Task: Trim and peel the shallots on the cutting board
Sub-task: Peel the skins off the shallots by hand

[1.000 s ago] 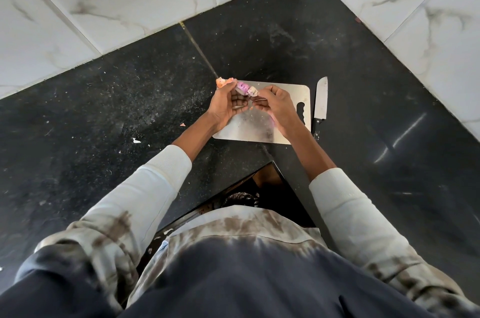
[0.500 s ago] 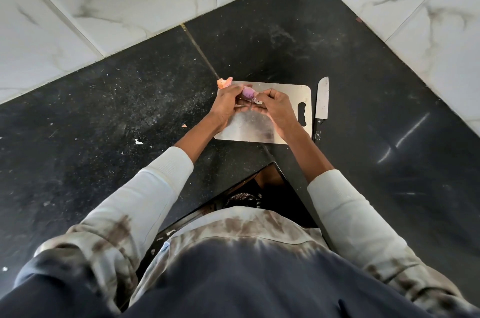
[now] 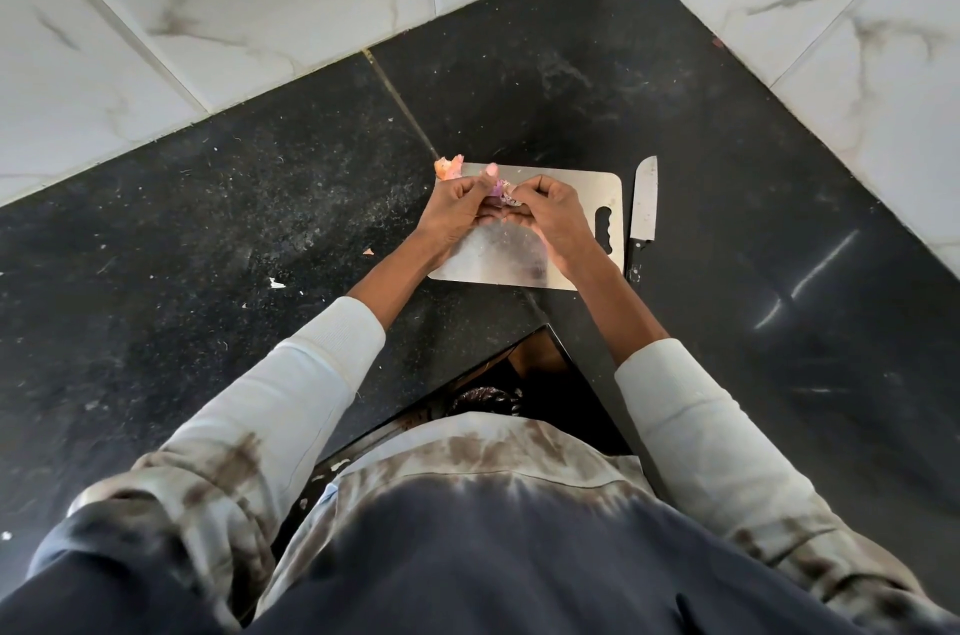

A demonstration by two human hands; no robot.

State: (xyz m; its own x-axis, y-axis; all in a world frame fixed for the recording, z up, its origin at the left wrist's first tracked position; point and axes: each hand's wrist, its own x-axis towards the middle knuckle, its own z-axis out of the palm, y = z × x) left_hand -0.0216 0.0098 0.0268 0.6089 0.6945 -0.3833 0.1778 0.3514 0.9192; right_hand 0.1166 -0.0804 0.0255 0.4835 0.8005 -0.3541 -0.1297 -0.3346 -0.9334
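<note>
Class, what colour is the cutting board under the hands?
Silvery grey, like brushed metal: the rectangular cutting board, best seen in the head view.

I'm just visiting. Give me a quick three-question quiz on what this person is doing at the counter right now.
1. True or false: the knife is in the right hand.
2. Multiple choice: the shallot is (A) lying on the cutting board, (B) held between both hands, (C) on the black counter.
3. What lies off the board's far left corner, beside the left hand?

Key: 1 false, the knife lies on the counter right of the board; 2 B; 3 a pile of peels.
</note>
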